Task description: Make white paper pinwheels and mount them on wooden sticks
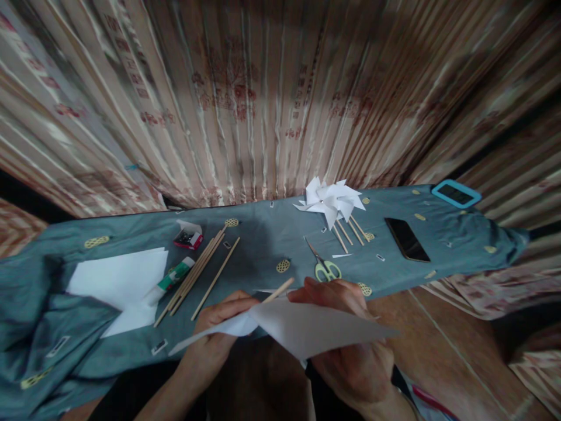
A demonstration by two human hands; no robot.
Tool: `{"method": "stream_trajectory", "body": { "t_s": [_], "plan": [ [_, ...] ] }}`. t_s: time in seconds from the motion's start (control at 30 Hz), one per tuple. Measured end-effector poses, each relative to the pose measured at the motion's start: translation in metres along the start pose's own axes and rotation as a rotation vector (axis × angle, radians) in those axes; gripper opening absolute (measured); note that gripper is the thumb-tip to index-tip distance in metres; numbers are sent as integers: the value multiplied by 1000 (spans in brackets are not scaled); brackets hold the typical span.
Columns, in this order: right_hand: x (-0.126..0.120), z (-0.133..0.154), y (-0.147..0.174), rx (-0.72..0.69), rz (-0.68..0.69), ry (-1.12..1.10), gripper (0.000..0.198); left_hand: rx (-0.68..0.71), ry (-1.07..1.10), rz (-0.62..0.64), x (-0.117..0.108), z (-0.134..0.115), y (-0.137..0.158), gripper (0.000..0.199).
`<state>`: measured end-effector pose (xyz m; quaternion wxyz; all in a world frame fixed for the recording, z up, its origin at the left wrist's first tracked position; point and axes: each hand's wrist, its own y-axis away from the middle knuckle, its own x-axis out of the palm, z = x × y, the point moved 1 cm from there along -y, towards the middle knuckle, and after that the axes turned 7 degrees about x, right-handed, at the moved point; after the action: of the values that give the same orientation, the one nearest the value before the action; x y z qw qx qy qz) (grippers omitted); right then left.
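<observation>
Head view shows me 2 bare hands raised over the near edge of a green cloth [258,251], and I take my clock directions from between them. Right at that centre is the white paper piece [315,327], a wooden rod [279,289] poking out past its edge toward 12 o'clock. The left hand [214,351] grasps the paper's 9 o'clock side; whether it grips the rod too, I cannot tell. The right hand [355,368] clasps the 3 o'clock side from above and below, which I judge braces the thin flap against bending. The scissors [328,271] lie between 1 and 2 o'clock, handles toward the person, presumably for an easy pick-up. At 1 o'clock the paper pinwheels [335,202] are bunched, likely to spare their blades and free up room. Loose sticks [197,269] lie at 10 o'clock, roughly parallel, with the glue tube [175,276] just beside them; white sheets [118,280] spread at 9, supplies seemingly grouped within the left hand's reach
</observation>
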<state>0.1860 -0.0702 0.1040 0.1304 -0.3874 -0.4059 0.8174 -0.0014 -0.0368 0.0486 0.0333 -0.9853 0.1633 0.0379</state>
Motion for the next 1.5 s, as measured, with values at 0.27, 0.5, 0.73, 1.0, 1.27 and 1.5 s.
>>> {"method": "stream_trajectory", "body": {
  "t_s": [0.27,0.5,0.73,1.0,1.27,1.5],
  "plan": [
    [1,0,1,24,18,-17,54,-16,10,-22,-2,0,-3,29],
    [6,-3,8,174,123,-135,38,-28,261,-446,-26,14,-14,28],
    [27,-15,23,609,406,-508,46,-74,281,-148,-20,-25,-2,20],
    [32,-28,32,578,436,-720,50,-66,168,52,-9,-25,7,19],
    [26,-24,29,381,373,-604,12,-177,296,-100,-7,0,4,28],
    [11,-18,17,134,253,-376,20,-44,37,-205,-4,4,-4,24]
  ]
}}
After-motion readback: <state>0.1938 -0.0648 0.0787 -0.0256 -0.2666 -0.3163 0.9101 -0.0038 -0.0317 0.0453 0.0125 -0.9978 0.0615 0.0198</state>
